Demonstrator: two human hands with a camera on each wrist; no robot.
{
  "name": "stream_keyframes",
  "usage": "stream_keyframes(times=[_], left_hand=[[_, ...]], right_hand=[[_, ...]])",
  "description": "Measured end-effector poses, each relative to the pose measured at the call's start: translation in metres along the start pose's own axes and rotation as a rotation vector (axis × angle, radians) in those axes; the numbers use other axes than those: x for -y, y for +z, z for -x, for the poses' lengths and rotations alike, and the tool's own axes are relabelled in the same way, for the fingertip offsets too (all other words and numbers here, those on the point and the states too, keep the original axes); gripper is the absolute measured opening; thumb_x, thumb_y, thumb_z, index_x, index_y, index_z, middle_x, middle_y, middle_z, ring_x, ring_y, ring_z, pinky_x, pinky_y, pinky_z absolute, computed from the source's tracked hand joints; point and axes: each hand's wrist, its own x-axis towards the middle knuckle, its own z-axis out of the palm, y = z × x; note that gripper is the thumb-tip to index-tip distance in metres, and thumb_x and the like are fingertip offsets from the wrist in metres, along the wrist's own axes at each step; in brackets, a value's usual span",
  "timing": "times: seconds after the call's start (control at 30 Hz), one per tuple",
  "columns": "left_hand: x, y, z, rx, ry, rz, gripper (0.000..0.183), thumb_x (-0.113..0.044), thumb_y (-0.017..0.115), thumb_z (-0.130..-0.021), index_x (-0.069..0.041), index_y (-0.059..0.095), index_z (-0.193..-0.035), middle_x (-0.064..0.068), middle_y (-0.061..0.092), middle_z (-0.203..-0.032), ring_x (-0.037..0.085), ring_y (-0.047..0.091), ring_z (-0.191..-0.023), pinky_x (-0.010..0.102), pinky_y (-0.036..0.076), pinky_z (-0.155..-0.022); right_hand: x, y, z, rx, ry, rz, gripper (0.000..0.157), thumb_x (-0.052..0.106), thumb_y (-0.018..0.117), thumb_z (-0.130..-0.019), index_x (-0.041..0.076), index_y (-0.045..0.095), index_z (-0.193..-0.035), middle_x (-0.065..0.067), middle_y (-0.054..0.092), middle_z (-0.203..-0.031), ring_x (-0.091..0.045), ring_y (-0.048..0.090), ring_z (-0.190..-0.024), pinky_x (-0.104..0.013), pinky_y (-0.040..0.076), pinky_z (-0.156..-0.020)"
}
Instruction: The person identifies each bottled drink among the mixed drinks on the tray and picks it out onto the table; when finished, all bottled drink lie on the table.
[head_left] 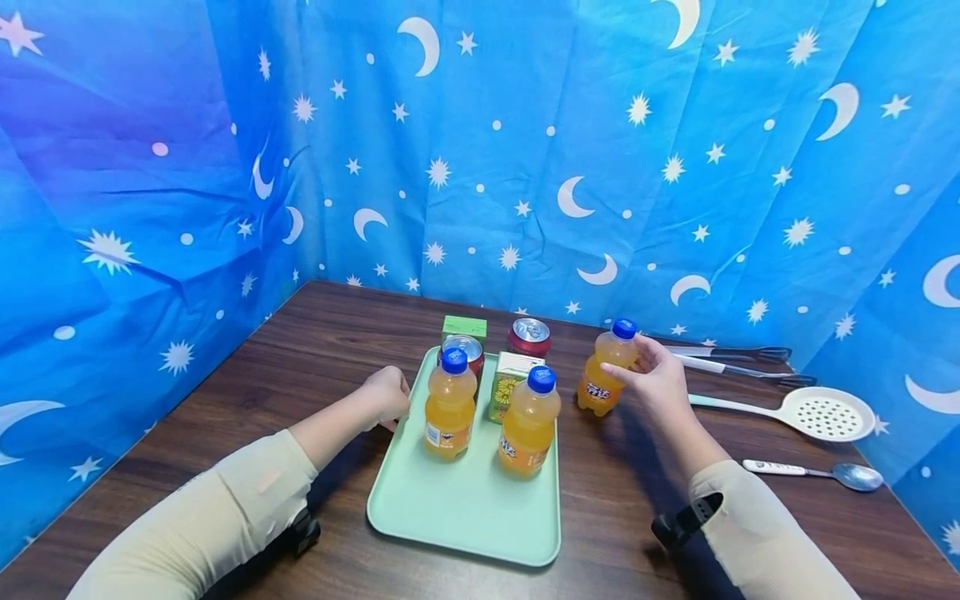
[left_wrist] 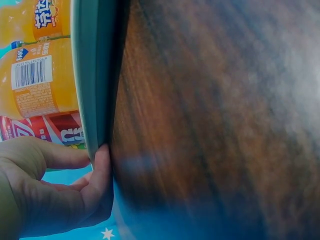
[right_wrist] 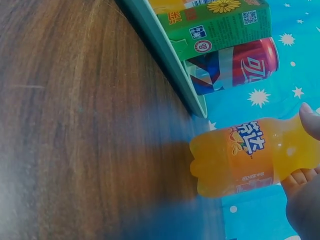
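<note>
My left hand (head_left: 386, 395) pinches the left rim of a pale green tray (head_left: 450, 517), thumb above and fingers under the edge in the left wrist view. To the right of the tray, my right hand (head_left: 660, 379) grips an orange soda bottle (head_left: 600, 379) around its upper part. That bottle has a blue cap and stands nearly upright, its base at or close over the table. On the tray are two more such bottles, a left one (head_left: 448, 417) and a right one (head_left: 528, 429). Behind them are a green drink carton (right_wrist: 220, 30), red soda cans (right_wrist: 245, 65) and another green carton (head_left: 465, 327).
On the right of the dark wooden table (head_left: 622, 517) lie a pale slotted skimmer (head_left: 828, 414), a spoon (head_left: 857, 477) and dark-ended utensils (head_left: 750, 369). A blue curtain (head_left: 487, 142) with moons and stars hangs around the back and sides.
</note>
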Motion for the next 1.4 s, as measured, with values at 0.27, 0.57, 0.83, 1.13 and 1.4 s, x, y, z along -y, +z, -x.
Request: stream_keyframes(times=[0.27, 0.57, 0.83, 1.13, 1.4], left_hand=[[0.0, 0.0, 0.001, 0.003, 0.001, 0.003, 0.017, 0.013, 0.059, -0.079, 0.001, 0.048, -0.078, 0.013, 0.048, -0.085, 0.022, 0.054, -0.067, 0.032, 0.055, -0.051], [-0.002, -0.001, 0.002, 0.003, 0.005, -0.002, 0.015, 0.014, 0.059, -0.079, 0.002, 0.049, -0.079, 0.014, 0.049, -0.085, 0.022, 0.054, -0.064, 0.032, 0.055, -0.05], [-0.002, 0.0, 0.003, 0.003, 0.004, -0.005, 0.014, 0.014, 0.059, -0.078, 0.003, 0.05, -0.08, 0.014, 0.049, -0.086, 0.022, 0.054, -0.064, 0.032, 0.055, -0.051], [-0.001, 0.0, 0.003, -0.004, 0.022, -0.006, 0.013, 0.015, 0.058, -0.078, 0.004, 0.052, -0.081, 0.014, 0.051, -0.087, 0.023, 0.057, -0.069, 0.032, 0.055, -0.051], [-0.002, 0.002, 0.004, -0.013, 0.035, -0.021, 0.013, 0.017, 0.058, -0.075, 0.005, 0.054, -0.079, 0.015, 0.053, -0.086, 0.024, 0.06, -0.069, 0.032, 0.055, -0.05]], right_hand=[[0.0, -0.002, 0.004, -0.011, -0.011, -0.006, 0.08, 0.029, 0.075, -0.08, 0.0, 0.034, -0.142, -0.017, 0.038, -0.143, -0.03, 0.039, -0.129, -0.043, 0.035, -0.103], [-0.003, -0.009, 0.007, -0.024, -0.031, -0.043, 0.074, 0.026, 0.075, -0.08, 0.001, 0.039, -0.14, -0.015, 0.045, -0.138, -0.028, 0.046, -0.123, -0.027, 0.042, -0.096], [-0.008, -0.016, 0.015, -0.029, -0.075, -0.076, 0.069, 0.02, 0.073, -0.083, -0.002, 0.038, -0.139, -0.018, 0.047, -0.135, -0.029, 0.046, -0.123, -0.018, 0.043, -0.09], [-0.015, -0.027, 0.026, -0.06, -0.097, -0.07, 0.066, 0.019, 0.074, -0.081, 0.002, 0.044, -0.136, -0.019, 0.05, -0.133, -0.022, 0.051, -0.119, -0.015, 0.045, -0.086], [-0.02, -0.033, 0.04, -0.085, -0.183, -0.202, 0.058, 0.005, 0.077, -0.076, -0.003, 0.05, -0.128, -0.016, 0.06, -0.122, -0.006, 0.06, -0.104, -0.016, 0.046, -0.086]])
